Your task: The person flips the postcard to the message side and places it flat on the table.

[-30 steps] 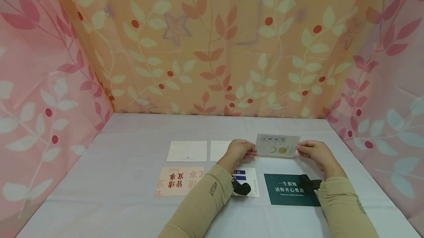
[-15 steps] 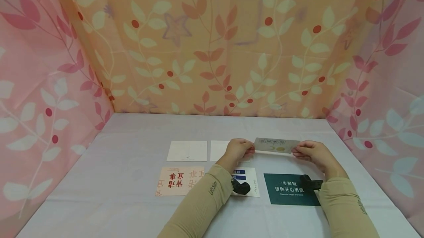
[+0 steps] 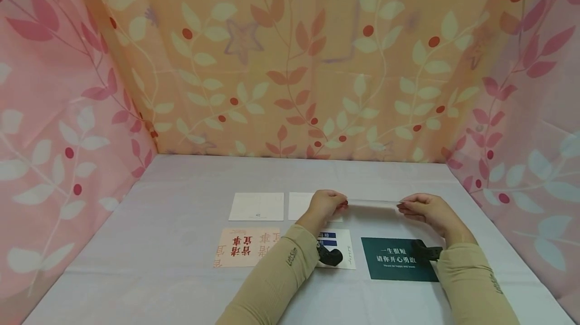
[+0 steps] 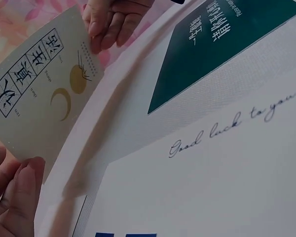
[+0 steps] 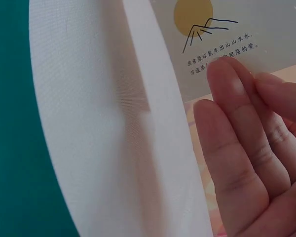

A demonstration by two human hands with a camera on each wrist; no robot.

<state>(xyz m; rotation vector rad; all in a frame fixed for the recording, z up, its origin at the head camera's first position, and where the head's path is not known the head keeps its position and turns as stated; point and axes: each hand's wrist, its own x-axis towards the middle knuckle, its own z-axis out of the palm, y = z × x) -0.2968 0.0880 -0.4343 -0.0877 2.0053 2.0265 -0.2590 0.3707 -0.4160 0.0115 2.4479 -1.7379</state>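
A pale postcard (image 3: 373, 203) is held above the table at the right, seen almost edge-on in the head view. My left hand (image 3: 325, 207) pinches its left end, and my right hand (image 3: 429, 212) pinches its right end. In the left wrist view the postcard (image 4: 47, 86) shows boxed characters, a gold moon and a gold disc. Small text and mountain lines appear on the postcard (image 5: 227, 37) in the right wrist view. Nearer me lies a dark green postcard (image 3: 391, 259), partly behind the right wrist's black camera mount.
Two white cards lie in the back row, a left one (image 3: 256, 204) and one (image 3: 299, 203) partly behind my left hand. In front are a peach card (image 3: 226, 247) with red characters and a white card (image 3: 346, 252) with blue blocks, partly covered by my left arm. Patterned cloth (image 3: 290, 63) walls surround the table.
The held postcard has tipped from showing its printed face to nearly edge-on in the head view. Both hands stay in nearly the same place, and the cards on the table have not moved.
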